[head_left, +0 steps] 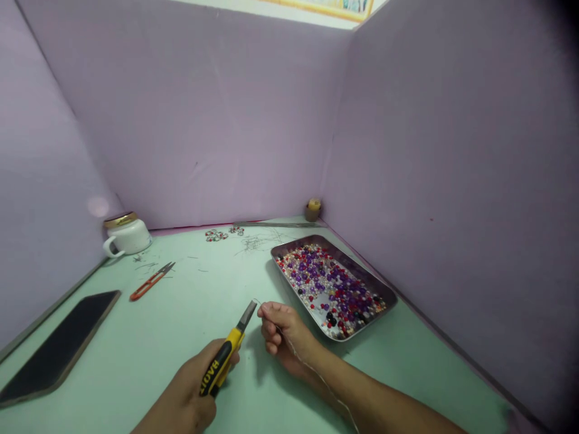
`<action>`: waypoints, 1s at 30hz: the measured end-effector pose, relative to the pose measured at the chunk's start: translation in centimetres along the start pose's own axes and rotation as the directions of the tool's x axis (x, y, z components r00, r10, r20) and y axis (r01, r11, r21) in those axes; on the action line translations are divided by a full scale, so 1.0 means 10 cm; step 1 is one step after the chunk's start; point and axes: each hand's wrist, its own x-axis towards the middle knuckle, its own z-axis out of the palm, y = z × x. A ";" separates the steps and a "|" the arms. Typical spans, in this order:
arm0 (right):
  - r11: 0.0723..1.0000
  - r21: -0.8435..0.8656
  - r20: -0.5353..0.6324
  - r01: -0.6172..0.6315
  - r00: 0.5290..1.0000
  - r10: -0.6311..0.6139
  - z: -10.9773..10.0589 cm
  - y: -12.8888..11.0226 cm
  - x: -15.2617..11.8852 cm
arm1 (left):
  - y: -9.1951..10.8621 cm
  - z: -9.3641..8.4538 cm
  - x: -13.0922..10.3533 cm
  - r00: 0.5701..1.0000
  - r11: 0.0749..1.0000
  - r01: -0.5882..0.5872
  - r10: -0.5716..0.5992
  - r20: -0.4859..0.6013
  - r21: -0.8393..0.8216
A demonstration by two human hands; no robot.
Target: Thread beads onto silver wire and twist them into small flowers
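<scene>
One tabletop [212,313] carries a bead tray [362,272]; near it, the right hand [286,339] is pinched tight, the left hand [192,380] wrapped around pliers [234,337] with tips just beside the pinched wire [306,364]. Holding it close to the end should limit twisting.
</scene>
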 end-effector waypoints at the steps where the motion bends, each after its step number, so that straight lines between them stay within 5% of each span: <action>1: 1.000 0.005 0.006 -0.010 1.000 0.010 0.00 0.00 0.00 | -0.02 0.01 0.00 1.000 1.000 -0.002 0.002 -0.006 0.008; 11: 1.000 0.003 -0.001 -0.025 1.000 0.025 0.03 0.00 -0.01 | -0.27 0.04 0.02 0.971 0.954 -0.188 0.217 -0.103 0.234; 16: 0.999 0.009 -0.017 -0.041 0.999 0.041 0.02 0.00 0.00 | -0.27 0.02 0.03 0.943 0.888 -0.289 0.329 -0.056 0.359; 25: 0.960 0.152 0.097 -0.236 0.970 0.223 0.00 -0.07 -0.01 | -0.12 0.02 0.06 0.949 0.892 -0.288 0.314 -0.019 0.348; 30: 0.971 0.115 0.156 -0.210 0.969 0.191 -0.01 -0.07 -0.04 | -0.01 0.05 0.04 0.976 0.942 -0.191 0.213 -0.054 0.278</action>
